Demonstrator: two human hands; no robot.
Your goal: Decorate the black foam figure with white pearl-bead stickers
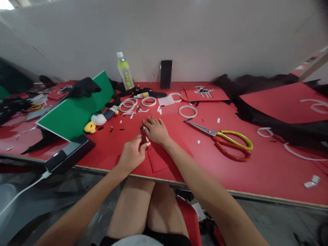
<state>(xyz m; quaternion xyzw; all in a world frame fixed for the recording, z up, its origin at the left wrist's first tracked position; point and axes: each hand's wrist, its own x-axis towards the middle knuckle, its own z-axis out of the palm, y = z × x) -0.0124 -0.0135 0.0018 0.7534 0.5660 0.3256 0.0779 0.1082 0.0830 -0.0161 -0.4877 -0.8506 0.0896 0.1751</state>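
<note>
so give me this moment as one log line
left hand: gripping small dark-red object | right hand: palm down beside it | scissors: on red table, right side | bottle: standing at back

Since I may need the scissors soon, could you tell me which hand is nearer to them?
Right. The right hand lies to the left of the scissors; the left hand is farther left, gripping a dark red object.
</note>
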